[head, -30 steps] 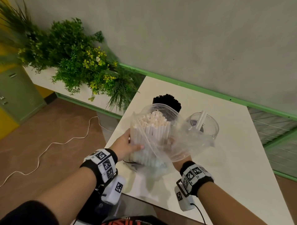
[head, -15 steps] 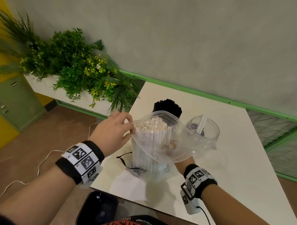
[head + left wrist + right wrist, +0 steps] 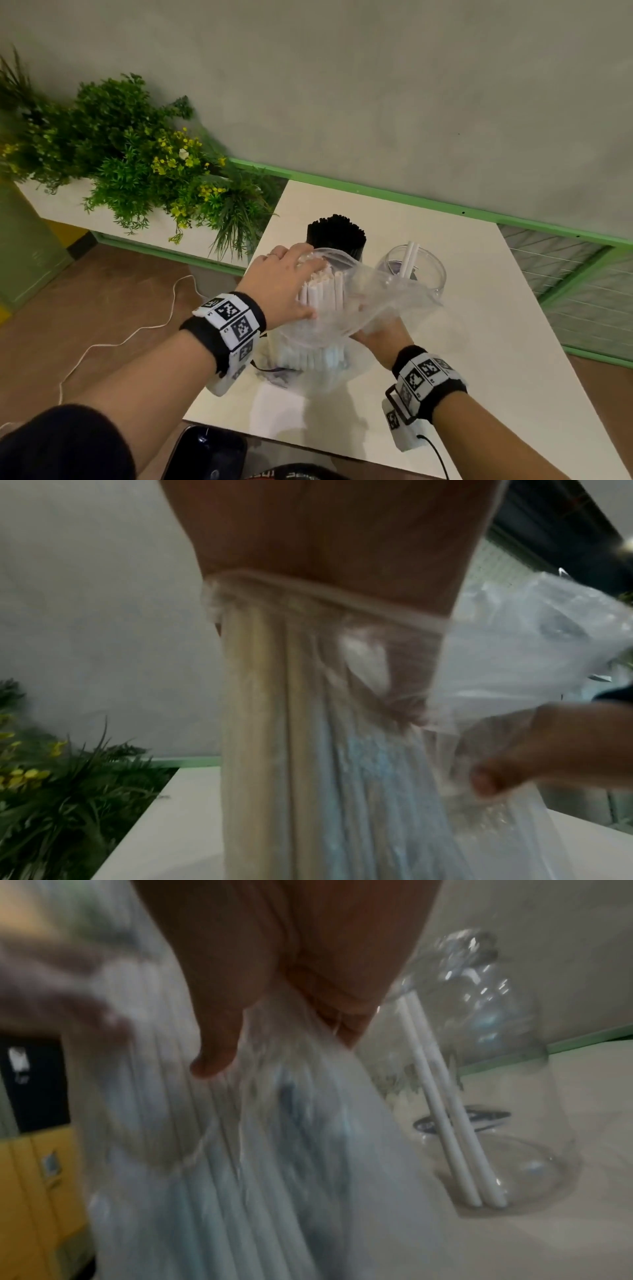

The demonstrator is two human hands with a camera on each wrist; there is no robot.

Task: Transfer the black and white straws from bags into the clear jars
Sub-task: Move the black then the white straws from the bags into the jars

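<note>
A clear plastic bag (image 3: pixel 387 298) stands upright on the white table, full of white straws (image 3: pixel 322 294). My left hand (image 3: pixel 287 281) reaches into the bag's mouth, fingers laid over the straw tops and thumb on the bundle's side. In the left wrist view the palm (image 3: pixel 325 534) sits above the straws (image 3: pixel 274 723). My right hand (image 3: pixel 380 334) pinches the bag's right side, plastic (image 3: pixel 308 1123) bunched between thumb and fingers. Just right of the bag, a clear jar (image 3: pixel 431 277) holds two white straws (image 3: pixel 438 1110). Black straws (image 3: pixel 337 233) stand upright behind the bag.
The white table (image 3: pixel 479 342) has green plants (image 3: pixel 137 161) along its left side and a grey wall behind. A dark phone-like object (image 3: pixel 205 452) lies below the near edge. A thin black cord (image 3: pixel 270 368) lies by the bag's base.
My left hand left the bag's left side, rose to its mouth and now reaches in over the straw tops. The right hand kept its hold on the bag.
</note>
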